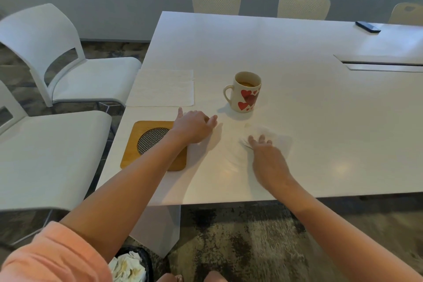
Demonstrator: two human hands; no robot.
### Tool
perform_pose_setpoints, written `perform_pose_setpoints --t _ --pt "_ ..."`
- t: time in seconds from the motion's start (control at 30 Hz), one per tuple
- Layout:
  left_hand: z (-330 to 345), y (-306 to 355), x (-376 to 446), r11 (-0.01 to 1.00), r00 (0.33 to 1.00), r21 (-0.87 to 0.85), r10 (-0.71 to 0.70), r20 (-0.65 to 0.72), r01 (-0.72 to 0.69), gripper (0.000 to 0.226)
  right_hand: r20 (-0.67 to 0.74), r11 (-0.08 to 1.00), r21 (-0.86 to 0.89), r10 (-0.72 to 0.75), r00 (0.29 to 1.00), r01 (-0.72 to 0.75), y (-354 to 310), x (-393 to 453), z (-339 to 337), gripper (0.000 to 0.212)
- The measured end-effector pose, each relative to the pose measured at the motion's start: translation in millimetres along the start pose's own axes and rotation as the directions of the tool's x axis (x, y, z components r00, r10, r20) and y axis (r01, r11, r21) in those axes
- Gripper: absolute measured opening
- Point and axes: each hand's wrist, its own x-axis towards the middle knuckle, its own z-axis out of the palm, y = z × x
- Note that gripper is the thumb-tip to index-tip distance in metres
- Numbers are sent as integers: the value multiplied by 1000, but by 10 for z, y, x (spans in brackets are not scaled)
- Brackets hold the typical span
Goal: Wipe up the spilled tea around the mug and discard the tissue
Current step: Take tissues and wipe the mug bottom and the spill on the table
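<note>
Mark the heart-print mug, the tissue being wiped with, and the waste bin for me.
heart-print mug (246, 96), head view, on its outer wall at the red hearts.
tissue (282, 141), head view, on the flat part beyond the right hand's fingers.
waste bin (146, 258), head view, on its dark rim at the bottom edge.

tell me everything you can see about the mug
The mug is cream ceramic printed with red hearts, its single loop handle pointing left in the picture. It stands upright on the white table, uncovered, holding brownish tea well below the rim. Neither hand touches it; it stands beyond both.
</note>
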Motion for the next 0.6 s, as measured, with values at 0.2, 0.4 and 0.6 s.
perform_pose_setpoints --t 0.2,0.4,0.6 --pt "14 -31 60 1000 1000 -15 -12 1 12 67 75 983 72 -175 982 169 -418 85 50 73" --pt "11 -47 71 999 999 -32 -25 32 26 69 94 894 182 -430 898 409 -474 -50 95 84" --pt "-8 -41 38 1000 998 -1 -11 58 12 69 115 811 389 -514 850 437 114 -340 42 100"
